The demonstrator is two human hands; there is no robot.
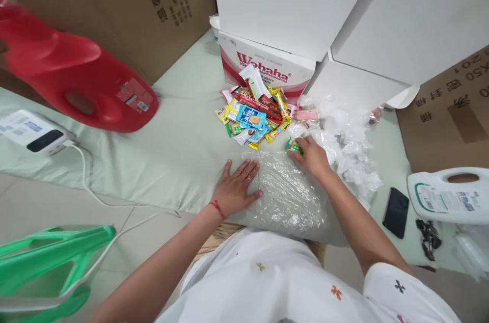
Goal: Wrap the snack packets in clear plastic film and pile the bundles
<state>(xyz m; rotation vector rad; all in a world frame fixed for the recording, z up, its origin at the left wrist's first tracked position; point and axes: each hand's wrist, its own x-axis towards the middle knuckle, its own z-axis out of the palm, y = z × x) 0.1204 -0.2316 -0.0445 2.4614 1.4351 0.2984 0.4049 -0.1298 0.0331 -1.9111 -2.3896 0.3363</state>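
"White device [23, 132], cabled, one. Position, taking the clear plastic [292, 200] as dial centre?"

"Between nine and ten. Red jug [87, 65], with handle: ten o'clock."

"Left hand [236, 189]?"

"Nine o'clock; palm down, fingers spread, touching the edge of the clear plastic. Red cord [218, 210] around the wrist."

"Wrapped snacks [252, 117], assorted?"

"One heap, eleven o'clock, in front of the Wahaha carton [278, 62]."

"Clear plastic, condition?"

"Flat, shiny; probably a bag, though glare blurs its outline."

"Right hand [314, 157]?"

"One o'clock; thumb and fingers pinching a small green packet [293, 146], itself at twelve, near the heap."

"Remainder?"

"Crumpled clear wrap [353, 152], two o'clock; black phone [396, 213], just past three; keys [430, 239], between three and four; white bottle [451, 195], three."
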